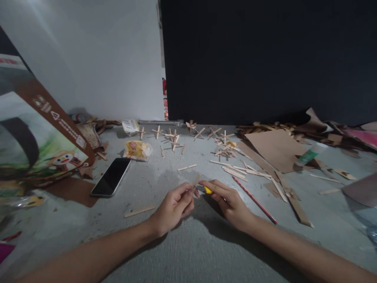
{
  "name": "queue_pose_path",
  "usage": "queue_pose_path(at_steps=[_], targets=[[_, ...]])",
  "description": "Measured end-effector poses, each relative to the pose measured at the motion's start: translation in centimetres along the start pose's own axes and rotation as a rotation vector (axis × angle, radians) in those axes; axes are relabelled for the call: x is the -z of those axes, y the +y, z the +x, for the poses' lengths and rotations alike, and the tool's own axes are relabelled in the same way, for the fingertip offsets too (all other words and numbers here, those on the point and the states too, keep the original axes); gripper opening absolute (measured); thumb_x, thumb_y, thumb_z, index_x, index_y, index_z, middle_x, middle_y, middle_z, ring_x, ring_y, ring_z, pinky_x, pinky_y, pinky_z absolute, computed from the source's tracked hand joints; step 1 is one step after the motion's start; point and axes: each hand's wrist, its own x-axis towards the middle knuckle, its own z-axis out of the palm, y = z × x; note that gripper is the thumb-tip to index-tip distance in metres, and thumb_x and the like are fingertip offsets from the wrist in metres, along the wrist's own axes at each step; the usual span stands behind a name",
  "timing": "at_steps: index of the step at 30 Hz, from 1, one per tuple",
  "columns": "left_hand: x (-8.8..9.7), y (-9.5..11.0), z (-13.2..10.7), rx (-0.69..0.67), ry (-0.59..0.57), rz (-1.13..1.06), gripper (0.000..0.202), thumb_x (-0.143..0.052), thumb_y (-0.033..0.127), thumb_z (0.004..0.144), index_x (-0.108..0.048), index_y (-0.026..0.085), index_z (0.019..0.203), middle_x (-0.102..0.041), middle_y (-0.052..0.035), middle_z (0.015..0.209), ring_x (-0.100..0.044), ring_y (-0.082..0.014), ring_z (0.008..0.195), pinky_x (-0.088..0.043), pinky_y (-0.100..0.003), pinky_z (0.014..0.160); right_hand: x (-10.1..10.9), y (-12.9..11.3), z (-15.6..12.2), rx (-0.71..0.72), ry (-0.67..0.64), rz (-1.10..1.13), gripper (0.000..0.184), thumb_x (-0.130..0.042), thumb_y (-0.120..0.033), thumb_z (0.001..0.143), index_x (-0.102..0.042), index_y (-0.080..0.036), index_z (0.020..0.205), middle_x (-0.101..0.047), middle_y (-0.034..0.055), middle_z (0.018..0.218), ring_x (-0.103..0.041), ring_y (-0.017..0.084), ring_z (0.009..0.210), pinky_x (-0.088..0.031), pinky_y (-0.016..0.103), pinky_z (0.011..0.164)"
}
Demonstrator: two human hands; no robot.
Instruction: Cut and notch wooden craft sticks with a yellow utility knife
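My left hand (174,206) is closed in a pinch on a short wooden stick piece (196,180) held just above the grey surface. My right hand (226,198) is closed round a small yellow cutter (207,190), whose tip meets the stick between the two hands. A loose craft stick (139,211) lies left of my left hand. A red pencil (255,200) lies just right of my right hand. Several glued stick crosses (173,137) and loose sticks (235,171) lie farther back.
A black phone (111,177) lies to the left beside a printed cardboard box (38,133). A yellow packet (137,149) sits behind it. Cardboard sheets (277,149), scraps and a green glue tube (309,154) fill the right side. A white wall and a dark panel stand at the back.
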Motion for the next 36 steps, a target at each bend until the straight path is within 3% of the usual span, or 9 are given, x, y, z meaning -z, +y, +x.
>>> queue_pose_path(at_steps=[5,11,15,17,23,28,36], targets=[[-0.8,0.2,-1.0,0.034,-0.104,0.099,0.049,-0.054,0.068,0.100,-0.063,0.019,0.097,-0.035,0.0096,0.058,-0.029,-0.0094,0.048,-0.023,-0.023,0.048,0.0,-0.1,0.2,-0.033,-0.008,-0.024,0.041,-0.041,-0.025,0.112,-0.067,-0.026,0.144,-0.071,0.0108,0.108,-0.070,0.021,0.096,-0.058,0.031,0.084],[-1.4,0.1,-0.9,0.024,0.016,0.041,0.049,-0.051,0.069,0.101,-0.056,0.021,0.093,-0.038,0.0107,0.053,-0.029,-0.0094,0.045,-0.026,-0.023,0.047,-0.2,0.6,0.0,-0.091,0.163,-0.111,0.040,-0.042,-0.028,0.112,-0.066,-0.025,0.143,-0.071,0.0096,0.105,-0.069,0.021,0.090,-0.058,0.033,0.080],[-1.1,0.0,-0.4,0.023,0.175,0.032,0.049,-0.052,0.070,0.099,-0.054,0.022,0.093,-0.039,0.0109,0.054,-0.029,-0.0092,0.045,-0.024,-0.022,0.045,0.0,0.6,-0.2,-0.050,0.206,-0.097,0.037,-0.042,-0.028,0.112,-0.067,-0.026,0.139,-0.069,0.0062,0.096,-0.067,0.020,0.081,-0.057,0.031,0.073],[-1.1,-0.1,-0.2,0.022,0.209,0.027,0.049,-0.054,0.070,0.098,-0.054,0.022,0.093,-0.039,0.0108,0.055,-0.030,-0.0089,0.045,-0.024,-0.022,0.045,0.1,0.3,-0.2,-0.005,0.185,-0.086,0.035,-0.042,-0.028,0.112,-0.067,-0.026,0.138,-0.070,0.0067,0.098,-0.067,0.020,0.084,-0.057,0.032,0.075],[-1.2,-0.1,-0.3,0.037,0.166,0.020,0.051,-0.054,0.071,0.098,-0.056,0.021,0.094,-0.038,0.0107,0.056,-0.030,-0.0089,0.046,-0.025,-0.022,0.046,0.3,-0.5,0.0,0.039,0.029,-0.088,0.040,-0.040,-0.019,0.110,-0.065,-0.025,0.141,-0.071,0.0118,0.111,-0.070,0.022,0.097,-0.059,0.033,0.084],[-1.2,0.2,-0.7,0.038,0.126,0.118,0.050,-0.049,0.070,0.101,-0.057,0.020,0.095,-0.040,0.0100,0.055,-0.033,-0.0098,0.047,-0.028,-0.023,0.050,0.3,-0.4,-0.1,0.045,0.023,-0.073,0.043,-0.041,-0.016,0.109,-0.064,-0.025,0.143,-0.071,0.0117,0.111,-0.071,0.022,0.097,-0.060,0.033,0.085],[-1.2,0.2,-0.9,-0.009,0.087,0.081,0.050,-0.050,0.070,0.101,-0.055,0.021,0.091,-0.040,0.0096,0.056,-0.031,-0.0094,0.046,-0.026,-0.022,0.047,0.2,-0.2,0.1,-0.009,0.026,-0.091,0.041,-0.041,-0.017,0.109,-0.068,-0.024,0.140,-0.072,0.0112,0.109,-0.071,0.021,0.094,-0.059,0.032,0.083]])
